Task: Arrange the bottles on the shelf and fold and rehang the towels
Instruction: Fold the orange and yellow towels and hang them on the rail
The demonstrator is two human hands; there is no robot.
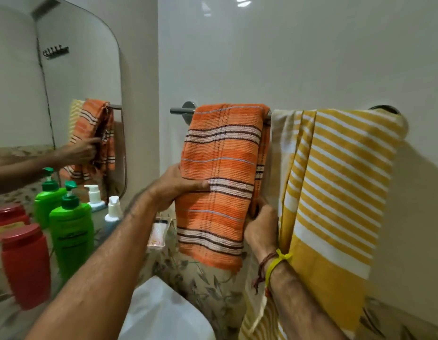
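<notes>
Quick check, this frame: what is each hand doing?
Left hand: grips the orange striped towel's left edge.
Right hand: grips the same towel's right edge.

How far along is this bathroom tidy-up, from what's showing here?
Done, it seems: the red bottle, green pump bottle and small white pump bottle stand upright together by the mirror. In hand: the orange striped towel hangs folded over the metal rail, with the left hand and right hand holding it. Left: the yellow striped towel hangs loose and bunched.
</notes>
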